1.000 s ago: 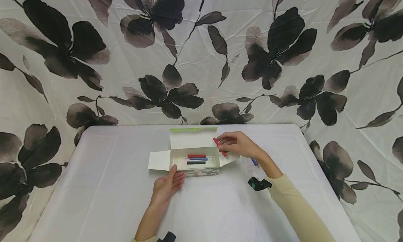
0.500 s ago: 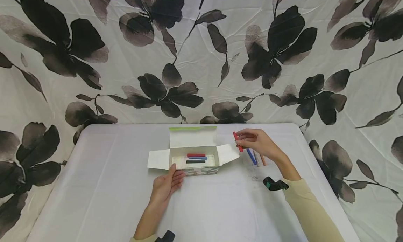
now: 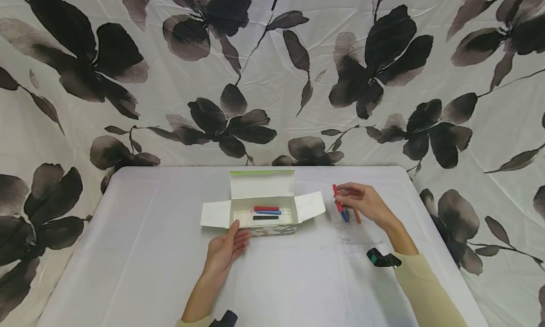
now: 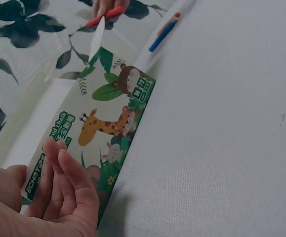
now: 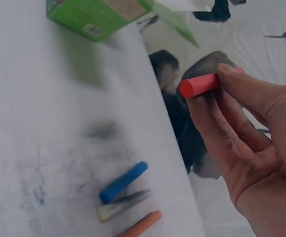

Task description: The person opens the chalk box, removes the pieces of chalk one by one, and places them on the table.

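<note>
My left hand (image 3: 223, 252) holds the near wall of an open white-lined chalk box (image 3: 278, 231), thumb at its rim and fingers against the outside. Giraffe and leaf prints cover this side in the left wrist view. Inside lie a red chalk (image 3: 266, 208), a blue chalk (image 3: 274, 212) and a black chalk (image 3: 266, 217). To the right of the box, my right hand (image 3: 364, 201) pinches another red chalk stick (image 5: 202, 85) between thumb and fingers, above the table. Below it lie a blue chalk (image 5: 124, 181), a greyish-white chalk (image 5: 125, 204) and an orange chalk (image 5: 142, 225).
The box's side flaps (image 3: 215, 215) and back lid (image 3: 261, 185) stand spread out. A white cloth covers the table (image 3: 145, 251), with chalk smudges (image 5: 39, 192) near the loose sticks. A floral curtain (image 3: 276, 71) hangs behind the far edge.
My right hand has carried the red chalk rightward from over the box's right flap, then lowered it near the loose sticks. My left hand has stayed on the box.
</note>
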The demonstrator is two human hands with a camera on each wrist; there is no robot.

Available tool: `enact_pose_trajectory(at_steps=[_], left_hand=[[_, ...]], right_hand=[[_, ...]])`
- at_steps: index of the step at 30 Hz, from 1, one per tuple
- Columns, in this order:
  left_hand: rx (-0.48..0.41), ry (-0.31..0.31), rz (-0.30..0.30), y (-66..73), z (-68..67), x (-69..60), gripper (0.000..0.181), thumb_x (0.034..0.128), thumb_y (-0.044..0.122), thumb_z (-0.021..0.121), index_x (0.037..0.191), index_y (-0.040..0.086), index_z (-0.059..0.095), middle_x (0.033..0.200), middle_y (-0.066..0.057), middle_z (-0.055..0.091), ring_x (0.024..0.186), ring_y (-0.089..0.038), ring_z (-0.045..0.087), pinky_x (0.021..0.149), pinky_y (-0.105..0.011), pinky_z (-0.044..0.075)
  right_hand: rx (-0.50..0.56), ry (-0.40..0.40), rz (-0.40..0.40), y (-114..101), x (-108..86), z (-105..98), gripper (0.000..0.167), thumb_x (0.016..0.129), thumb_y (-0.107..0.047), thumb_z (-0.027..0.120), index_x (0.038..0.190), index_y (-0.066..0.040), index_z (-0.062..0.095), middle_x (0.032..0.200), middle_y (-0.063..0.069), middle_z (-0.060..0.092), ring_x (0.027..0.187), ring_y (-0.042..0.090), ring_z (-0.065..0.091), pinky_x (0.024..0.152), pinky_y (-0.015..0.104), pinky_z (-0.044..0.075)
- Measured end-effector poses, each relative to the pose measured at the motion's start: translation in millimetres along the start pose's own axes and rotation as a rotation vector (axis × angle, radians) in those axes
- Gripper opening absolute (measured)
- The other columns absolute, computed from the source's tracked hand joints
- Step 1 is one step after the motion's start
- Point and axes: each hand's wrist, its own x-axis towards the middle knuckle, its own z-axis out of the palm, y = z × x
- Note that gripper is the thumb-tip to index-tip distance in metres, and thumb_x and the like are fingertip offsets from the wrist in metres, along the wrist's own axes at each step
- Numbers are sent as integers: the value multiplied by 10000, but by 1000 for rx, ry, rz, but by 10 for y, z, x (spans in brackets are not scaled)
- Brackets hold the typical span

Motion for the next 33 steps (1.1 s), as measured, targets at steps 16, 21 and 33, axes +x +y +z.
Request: enact_pose_trajectory(at_steps=[16, 21, 33], left_hand=[[8, 5, 1, -6, 3, -16, 659, 991, 542, 633, 1190, -85, 665, 1072, -104, 759, 881, -125, 689, 739, -214, 575], [1, 2, -2, -11, 2, -8, 662, 988, 543, 636, 1187, -87, 664, 1059, -96, 760, 860, -115, 682, 736, -212, 575], [-13, 1, 4, -11, -2, -10, 680, 975, 550, 652, 1185, -96, 664, 1043, -92, 763, 848, -106, 687, 726, -208, 575]], right_hand=[[-35, 66, 70, 474, -77, 193, 426, 964, -166, 751, 1299, 63, 623, 1125, 198, 721, 931, 149, 724, 795, 277, 582], [-115, 76, 71, 536, -77, 253, 385, 952, -153, 761, 1256, 54, 650, 1058, 163, 740, 905, 185, 726, 779, 236, 566], [-376, 164, -96, 530, -31, 416, 260, 883, -45, 810, 1086, 86, 713, 927, 135, 757, 814, 236, 738, 876, 458, 582]])
